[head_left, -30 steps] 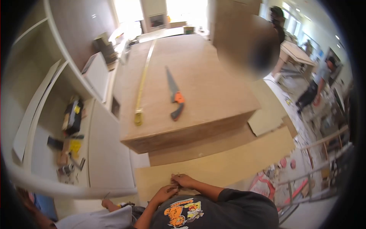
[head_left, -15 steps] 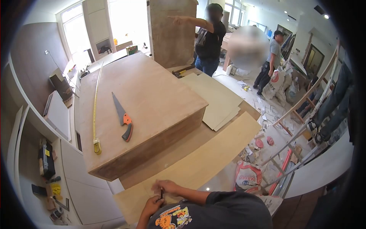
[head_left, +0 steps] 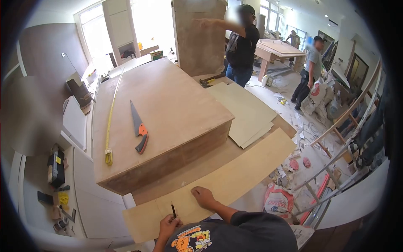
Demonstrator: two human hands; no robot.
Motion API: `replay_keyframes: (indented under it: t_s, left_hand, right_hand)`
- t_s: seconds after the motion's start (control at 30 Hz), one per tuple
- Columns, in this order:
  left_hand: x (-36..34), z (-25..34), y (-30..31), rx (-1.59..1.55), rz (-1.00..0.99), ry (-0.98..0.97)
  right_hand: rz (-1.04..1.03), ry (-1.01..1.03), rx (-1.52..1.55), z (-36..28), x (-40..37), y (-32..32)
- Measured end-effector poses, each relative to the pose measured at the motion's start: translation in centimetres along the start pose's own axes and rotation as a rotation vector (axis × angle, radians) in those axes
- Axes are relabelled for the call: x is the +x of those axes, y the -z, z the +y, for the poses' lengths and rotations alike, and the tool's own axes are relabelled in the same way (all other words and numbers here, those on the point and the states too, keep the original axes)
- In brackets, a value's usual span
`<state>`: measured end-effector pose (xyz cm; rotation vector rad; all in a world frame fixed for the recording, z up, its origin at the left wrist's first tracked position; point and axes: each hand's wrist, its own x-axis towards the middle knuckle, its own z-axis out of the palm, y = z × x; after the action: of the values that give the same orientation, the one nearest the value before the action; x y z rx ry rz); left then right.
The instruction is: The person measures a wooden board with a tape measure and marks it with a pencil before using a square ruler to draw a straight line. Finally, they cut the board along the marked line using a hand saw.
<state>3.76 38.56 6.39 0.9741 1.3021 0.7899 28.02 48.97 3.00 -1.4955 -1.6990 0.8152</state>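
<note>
My left hand (head_left: pixel 168 225) is closed around a dark pencil (head_left: pixel 173 209), which stands up from the fingers over the near left part of a long plywood strip (head_left: pixel 235 174). On the strip, to the right of the pencil, rests my right hand (head_left: pixel 203 197), its fingers curled; what they hold, if anything, is hidden. Beyond the strip is a large wooden box (head_left: pixel 168 105). A handsaw (head_left: pixel 138 128) with an orange and black handle lies on it, and left of the saw a yellow tape measure (head_left: pixel 110 130) is stretched out.
Pale sheets (head_left: pixel 243 113) lie right of the box. Behind them a person in black (head_left: pixel 243 46) points left; a person in grey (head_left: pixel 308 71) stands farther right. A ladder (head_left: pixel 323 168), sacks (head_left: pixel 278 198) and debris are on the right. A toolbox (head_left: pixel 56 168) sits on the left.
My right hand has moved away from the left hand and pencil, to the right and farther onto the strip. The pencil now stands clear above my left hand. The view has shifted slightly.
</note>
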Motion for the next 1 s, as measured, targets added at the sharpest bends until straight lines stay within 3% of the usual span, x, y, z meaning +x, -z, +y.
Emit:
replay_keyframes:
  t_s: [0.07,0.27,0.4,0.53,0.8,0.87,1.0]
  left_hand:
    - [-0.6,2.6,-1.1,0.027,0.081,-0.005]
    - [0.3,3.6,-2.3,0.225,0.052,0.008]
    - [0.8,1.9,-1.4,0.143,-0.009,-0.111]
    - [0.9,2.5,-1.3,0.059,-0.08,-0.044]
    - [0.7,1.1,-0.7,0.189,0.081,-0.02]
    - [0.1,2.0,-0.4,0.378,0.135,-0.012]
    - [0.9,0.8,-0.7,0.405,0.231,-0.069]
  right_hand:
    - [-0.004,-0.005,-0.025,-0.5,-0.4,-0.4]
    - [0.031,0.107,0.094,-0.1,-0.5,-0.4]
    - [-0.455,-0.018,0.419,-3.7,-1.1,0.9]
    - [-0.67,-0.18,0.581,-4.9,-1.3,-0.9]
    - [-0.534,-0.194,0.642,-6.3,1.4,0.6]
    - [-0.567,-0.178,0.672,-6.4,2.1,0.8]
    - [-0.663,-0.144,0.628,-6.2,2.6,0.6]
